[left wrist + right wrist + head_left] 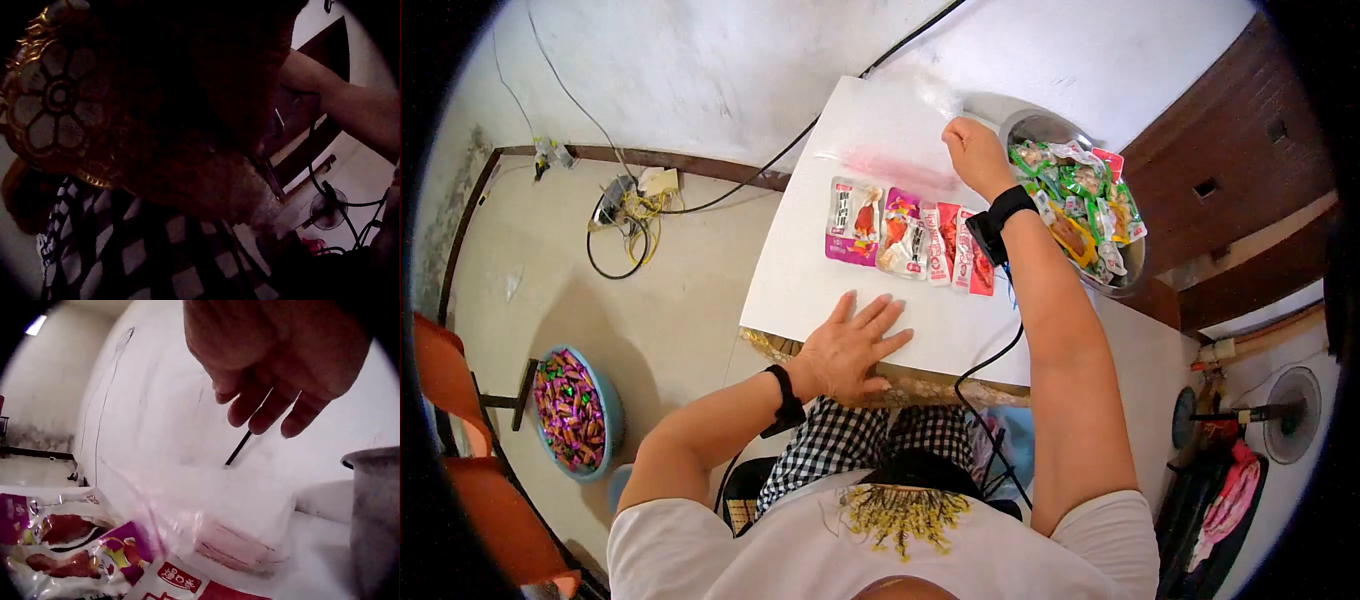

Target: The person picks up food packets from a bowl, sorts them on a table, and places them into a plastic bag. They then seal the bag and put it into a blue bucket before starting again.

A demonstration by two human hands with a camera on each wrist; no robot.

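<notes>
The left hand lay with the palm down and the fingers spread on the tabletop, near its front edge and free of any object. The right arm was stretched far forward, and its hand, with fingers loosely bent and seeming to hold nothing, was above the tabletop between the pinkish plastic bag and the metal bowl of wrapped snacks. Four snack packets lay in a row between the two hands.
</notes>
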